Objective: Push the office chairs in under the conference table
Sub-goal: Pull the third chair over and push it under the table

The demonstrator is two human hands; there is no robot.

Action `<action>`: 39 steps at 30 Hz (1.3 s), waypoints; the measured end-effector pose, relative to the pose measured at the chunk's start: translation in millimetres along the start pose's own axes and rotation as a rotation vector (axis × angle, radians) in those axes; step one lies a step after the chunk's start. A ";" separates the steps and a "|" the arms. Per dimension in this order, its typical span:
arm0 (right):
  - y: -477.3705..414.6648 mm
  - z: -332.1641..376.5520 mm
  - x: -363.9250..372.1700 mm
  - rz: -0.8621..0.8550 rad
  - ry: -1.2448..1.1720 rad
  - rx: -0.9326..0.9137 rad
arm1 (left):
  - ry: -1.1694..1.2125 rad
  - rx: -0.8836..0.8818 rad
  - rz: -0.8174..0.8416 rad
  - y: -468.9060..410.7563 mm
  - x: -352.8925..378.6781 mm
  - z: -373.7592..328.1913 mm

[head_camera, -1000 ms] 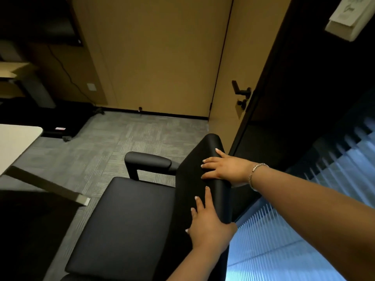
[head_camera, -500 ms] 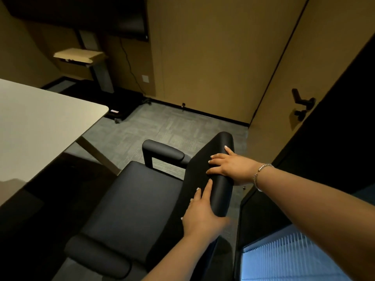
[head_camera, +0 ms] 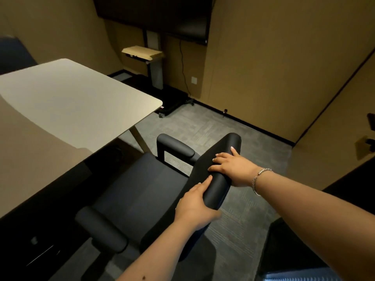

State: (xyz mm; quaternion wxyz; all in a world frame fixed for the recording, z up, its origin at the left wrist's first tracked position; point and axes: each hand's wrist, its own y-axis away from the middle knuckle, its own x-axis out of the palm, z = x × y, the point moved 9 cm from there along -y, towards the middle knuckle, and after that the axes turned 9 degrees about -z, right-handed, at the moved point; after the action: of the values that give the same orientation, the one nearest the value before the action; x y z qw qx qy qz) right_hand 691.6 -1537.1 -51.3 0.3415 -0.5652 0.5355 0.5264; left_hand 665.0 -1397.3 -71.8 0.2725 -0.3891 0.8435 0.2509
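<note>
A black office chair [head_camera: 142, 191] with two padded armrests stands in the middle of the view, its seat facing the white conference table [head_camera: 67, 110] at the left. The seat's front edge is close to the table's edge, in its shadow. My left hand [head_camera: 194, 203] grips the near end of the chair's backrest top. My right hand [head_camera: 229, 165], with a bracelet on the wrist, is closed over the backrest top a little farther along. The chair's base and wheels are hidden.
A screen on a wheeled stand [head_camera: 154, 63] with a small shelf stands by the far wall. Grey carpet [head_camera: 213, 126] lies beyond the chair. A dark door handle [head_camera: 371, 126] shows at the right edge. A dark object [head_camera: 288, 250] sits low right.
The view has swung left, bringing much more of the table into sight. The chair has turned and moved toward the table's edge. Both hands have stayed on the backrest top.
</note>
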 end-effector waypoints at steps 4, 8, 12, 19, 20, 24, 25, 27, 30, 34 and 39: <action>-30.0 24.1 -10.9 -0.026 0.016 -0.021 | -0.026 0.015 -0.001 0.9 -31.3 20.4; -60.6 57.0 -22.8 -0.073 0.031 -0.053 | -0.050 0.023 -0.025 6.6 -68.4 51.0; -96.0 93.4 -35.0 -0.108 0.028 -0.083 | -0.088 -0.004 -0.046 12.0 -104.6 89.9; -150.4 140.7 -58.9 -0.120 0.005 -0.080 | -0.154 -0.029 -0.027 9.9 -162.1 141.5; -159.5 150.6 -61.8 -0.128 0.001 -0.085 | -0.155 -0.034 -0.025 11.4 -172.5 151.7; -188.3 181.3 -73.3 -0.129 -0.017 -0.070 | -0.218 -0.071 -0.013 13.9 -206.7 185.2; -194.2 186.6 -76.1 -0.135 -0.017 -0.060 | -0.263 -0.075 -0.024 14.3 -213.1 189.6; -206.4 196.6 -82.0 -0.139 -0.013 -0.050 | -0.392 -0.072 -0.105 17.6 -225.7 194.2; -223.9 209.5 -89.0 -0.162 -0.009 -0.056 | -0.570 -0.105 -0.332 29.0 -244.3 203.9; -245.1 222.3 -93.1 -0.233 -0.016 -0.073 | -0.739 -0.163 -0.608 51.9 -264.3 230.2; -269.1 237.8 -99.1 -0.237 -0.020 -0.129 | -0.802 -0.128 -0.743 56.8 -288.5 254.7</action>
State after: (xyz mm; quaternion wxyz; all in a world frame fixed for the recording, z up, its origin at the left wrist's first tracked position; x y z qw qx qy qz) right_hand 909.4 -1234.9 -54.5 0.3696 -0.6401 0.4266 0.5212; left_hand 845.6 -1053.2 -55.7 0.6186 -0.5503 0.4625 0.3171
